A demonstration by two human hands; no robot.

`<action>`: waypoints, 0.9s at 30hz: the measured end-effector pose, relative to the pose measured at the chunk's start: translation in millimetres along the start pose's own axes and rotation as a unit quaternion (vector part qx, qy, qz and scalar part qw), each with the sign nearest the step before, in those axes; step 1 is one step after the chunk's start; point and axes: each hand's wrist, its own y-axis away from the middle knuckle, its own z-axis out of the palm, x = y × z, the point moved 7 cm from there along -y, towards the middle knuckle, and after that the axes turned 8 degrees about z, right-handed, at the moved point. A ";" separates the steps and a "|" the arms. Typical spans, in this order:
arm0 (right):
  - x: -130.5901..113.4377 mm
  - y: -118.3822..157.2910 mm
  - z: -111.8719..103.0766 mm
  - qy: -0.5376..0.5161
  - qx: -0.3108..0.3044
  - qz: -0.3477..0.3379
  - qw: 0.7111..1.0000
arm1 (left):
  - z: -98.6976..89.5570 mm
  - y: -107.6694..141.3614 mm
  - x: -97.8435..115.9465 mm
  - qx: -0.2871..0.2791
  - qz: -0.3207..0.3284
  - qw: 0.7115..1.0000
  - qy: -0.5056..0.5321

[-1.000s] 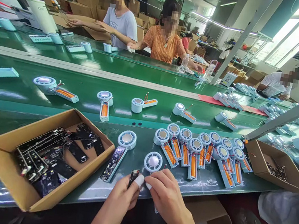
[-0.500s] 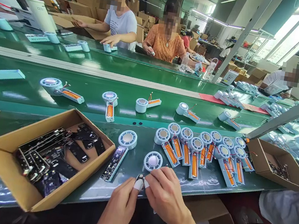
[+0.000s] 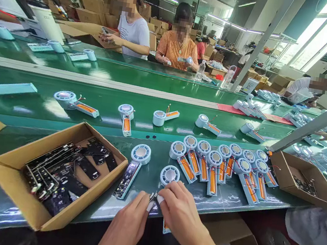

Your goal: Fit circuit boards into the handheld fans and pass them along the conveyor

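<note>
At the bench's front edge my left hand [image 3: 131, 221] pinches a small dark circuit board [image 3: 152, 197], with a white cover on a fingertip. My right hand [image 3: 182, 209] is closed beside it, fingertips meeting the board; a white cover shows on one finger. Just beyond the hands lies the round head of a light-blue unit [image 3: 170, 175]; its orange-lined handle [image 3: 166, 226] shows partly below my right hand, the rest hidden. To the left lies another light-blue unit [image 3: 141, 153], with a dark circuit board [image 3: 127, 180] in its handle.
A cardboard box of dark boards [image 3: 100, 199] stands at left. Several orange-lined units [image 3: 213, 177] cluster at right, beside a box of small parts [image 3: 305, 190]. More units lie on the green belt [image 3: 104, 102]. People work across it. A sleeve [image 3: 314, 235] shows at right.
The units on the belt have shifted slightly right. The held board has tilted between my fingers, and the handle under my right hand shows more. Across the belt, two people have moved their hands.
</note>
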 end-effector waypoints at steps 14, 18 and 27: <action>14.4 -3.9 -0.1 -0.129 -0.040 -0.052 0.990 | -4.6 -9.8 -6.0 -0.089 -0.020 0.987 0.130; 34.2 3.6 -10.7 -0.237 0.023 0.086 0.968 | -10.7 -6.3 -9.3 -0.024 -0.048 0.993 0.102; 66.1 29.2 17.7 -0.372 -0.016 0.354 0.858 | 0.0 20.6 -21.0 0.094 -0.119 0.982 0.114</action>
